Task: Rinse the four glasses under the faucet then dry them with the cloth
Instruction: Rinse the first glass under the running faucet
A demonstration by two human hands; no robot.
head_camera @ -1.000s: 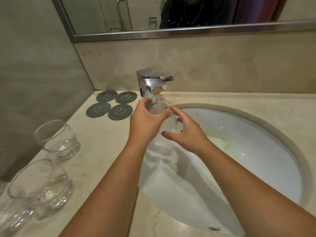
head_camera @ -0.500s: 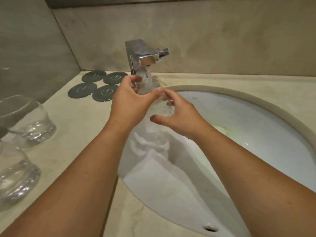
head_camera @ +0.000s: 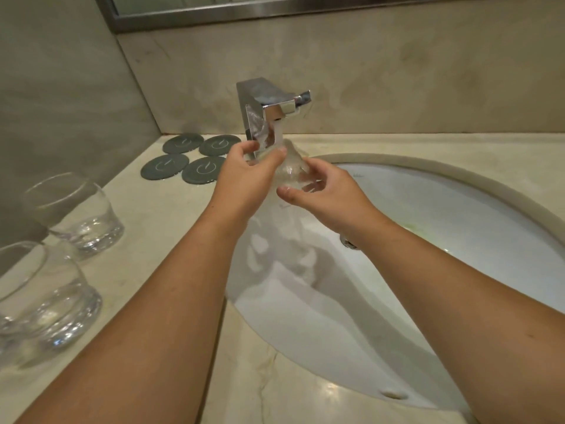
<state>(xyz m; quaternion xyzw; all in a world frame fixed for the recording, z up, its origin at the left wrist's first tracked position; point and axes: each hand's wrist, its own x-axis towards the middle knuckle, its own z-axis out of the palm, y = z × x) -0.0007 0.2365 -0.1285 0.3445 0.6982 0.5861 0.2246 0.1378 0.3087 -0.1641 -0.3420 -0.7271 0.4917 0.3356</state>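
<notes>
**Glass (head_camera: pixel 292 171) held in both hands under the running faucet (head_camera: pixel 270 110)**

The left hand (head_camera: pixel 244 179) grips the glass from the left, with thumb and fingers curled round its upper part. The right hand (head_camera: pixel 331 192) takes it from the right and below, with the thumb bent under the base and the fingers wrapped round the far side. Which way the glass tilts is hard to tell through the blur. A stream of water (head_camera: pixel 278 134) falls from the spout straight onto it. The glass hangs over the back left part of the white sink (head_camera: pixel 458 228), just in front of the faucet body. On the pale stone counter (head_camera: pixel 159 240), left of the sink, two more glasses (head_camera: pixel 76 212) stand upright, one nearer than the other, well apart from the hands. Four round dark coasters (head_camera: pixel 192 160) lie clustered two by two just left of the faucet. A metal mirror frame (head_camera: pixel 214 12) runs along the wall above.
</notes>
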